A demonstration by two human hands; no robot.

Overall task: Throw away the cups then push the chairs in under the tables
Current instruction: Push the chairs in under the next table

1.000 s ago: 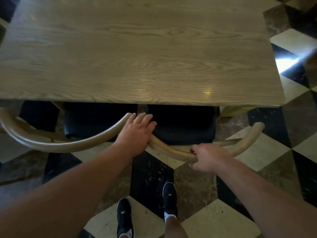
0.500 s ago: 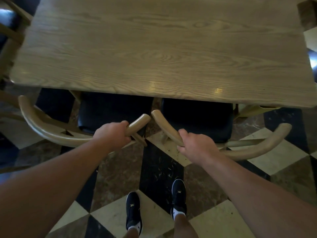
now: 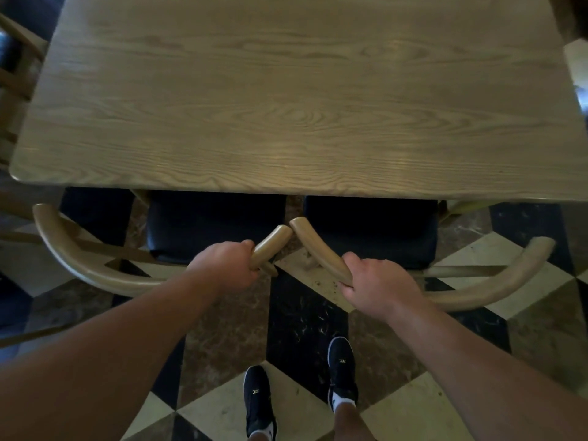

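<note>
Two wooden chairs with curved backrests and dark seat cushions stand side by side at the near edge of a wooden table (image 3: 299,100). My left hand (image 3: 224,265) grips the right end of the left chair's backrest (image 3: 95,275). My right hand (image 3: 378,286) grips the left end of the right chair's backrest (image 3: 496,288). Both dark seats (image 3: 216,224) (image 3: 369,230) sit partly under the tabletop. The two backrest tips nearly touch in the middle. No cups are in view.
The floor (image 3: 305,319) is checkered in black, cream and brown tiles. My black shoes (image 3: 342,370) stand just behind the chairs. Another wooden chair (image 3: 16,68) shows at the far left edge, and something dark sits at the top right corner.
My left hand went from resting flat over the backrests to gripping the left chair's backrest end. My right hand slid left along the right chair's backrest. The view shifted so the table is more centred.
</note>
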